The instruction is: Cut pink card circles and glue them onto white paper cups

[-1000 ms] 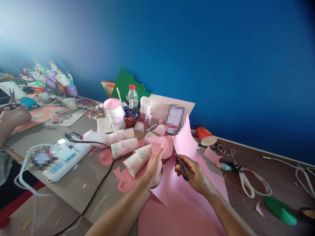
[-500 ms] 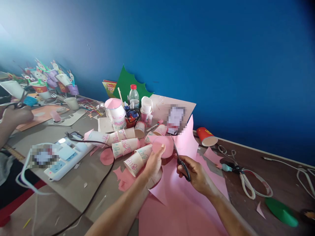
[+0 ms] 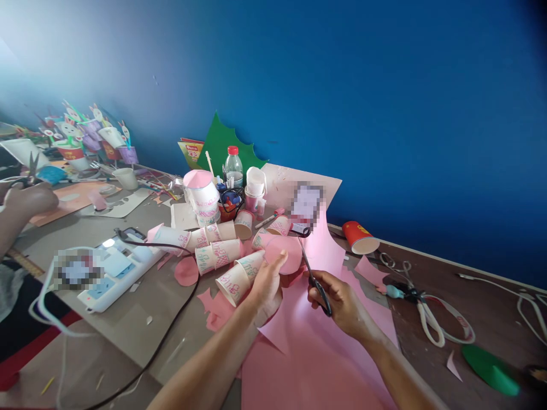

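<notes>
Scissors [image 3: 314, 278] with black handles are gripped in the right hand [image 3: 337, 302] in the head view, fingers curled round the loops and blades pointing up and away from the person, along the right edge of a pink paper disc [image 3: 291, 254]. Whether the blades touch that edge cannot be told. The left hand [image 3: 269, 287] pinches the disc, its thumb flat on the near face and its other fingers mostly hidden, and holds it up in front of the paper cups. Below both hands spreads a large pink sheet [image 3: 316, 370], its far part curling upward beneath a pixelated device [image 3: 306, 202]. Left of the disc, a nested pair of printed cups [image 3: 239, 276] lies on its side, close to the left hand; a second pink disc [image 3: 186, 271] lies flat farther left, beside a black cable [image 3: 171, 327]. Behind these, a cup stack topped with a pink cone [image 3: 200, 196] stands upright near a red-capped bottle [image 3: 233, 166]. A red cup [image 3: 360, 238] lies tipped by the blue wall [image 3: 405, 114]. At far left, a white power strip [image 3: 123, 279] lies on the table, and beyond it another person's hand [image 3: 32, 202] holds other scissors [image 3: 31, 169].
</notes>
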Action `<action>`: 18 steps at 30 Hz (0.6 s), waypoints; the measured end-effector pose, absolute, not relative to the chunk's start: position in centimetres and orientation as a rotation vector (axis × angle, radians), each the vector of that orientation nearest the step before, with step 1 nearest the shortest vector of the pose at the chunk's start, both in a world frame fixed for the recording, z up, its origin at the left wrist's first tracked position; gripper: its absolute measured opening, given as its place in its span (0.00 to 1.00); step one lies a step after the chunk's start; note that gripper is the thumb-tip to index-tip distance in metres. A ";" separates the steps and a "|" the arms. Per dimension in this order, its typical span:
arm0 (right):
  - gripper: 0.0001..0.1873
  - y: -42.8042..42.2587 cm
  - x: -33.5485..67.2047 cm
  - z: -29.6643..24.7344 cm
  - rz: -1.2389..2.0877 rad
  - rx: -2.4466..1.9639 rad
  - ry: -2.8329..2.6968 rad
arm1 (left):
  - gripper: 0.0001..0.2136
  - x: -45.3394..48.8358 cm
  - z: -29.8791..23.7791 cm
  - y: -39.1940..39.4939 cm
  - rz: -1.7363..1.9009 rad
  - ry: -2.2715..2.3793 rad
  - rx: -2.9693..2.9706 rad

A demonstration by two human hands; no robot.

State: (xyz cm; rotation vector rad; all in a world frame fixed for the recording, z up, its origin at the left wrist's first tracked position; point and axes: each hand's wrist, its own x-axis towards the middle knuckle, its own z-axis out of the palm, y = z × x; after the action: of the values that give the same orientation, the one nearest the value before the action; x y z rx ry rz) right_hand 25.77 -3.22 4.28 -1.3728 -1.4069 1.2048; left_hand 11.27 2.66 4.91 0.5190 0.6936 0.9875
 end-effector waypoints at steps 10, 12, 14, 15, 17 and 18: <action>0.16 -3.1 25.9 4.2 1.179 -1.396 -1.423 | 0.11 11.3 4.8 2.7 1.024 0.725 0.499; 0.15 -3.2 25.9 4.2 1.177 -1.394 -1.430 | 0.10 11.3 4.8 2.7 1.032 0.721 0.517; 0.15 -3.3 25.9 4.3 1.176 -1.382 -1.435 | 0.10 11.3 4.8 2.7 1.039 0.714 0.548; 0.15 -3.3 25.8 4.3 1.173 -1.377 -1.436 | 0.10 11.3 4.8 2.7 1.042 0.711 0.563; 0.15 -3.3 25.7 4.4 1.170 -1.373 -1.436 | 0.10 11.3 4.8 2.7 1.050 0.707 0.589; 0.16 -3.3 25.7 4.4 1.167 -1.376 -1.434 | 0.10 11.3 4.8 2.7 1.052 0.710 0.592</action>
State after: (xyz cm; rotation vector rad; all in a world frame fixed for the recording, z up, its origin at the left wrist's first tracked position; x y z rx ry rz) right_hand 25.69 -3.33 4.41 -1.3757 -1.4343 1.1673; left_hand 11.34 2.65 4.83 0.5918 0.7096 1.0523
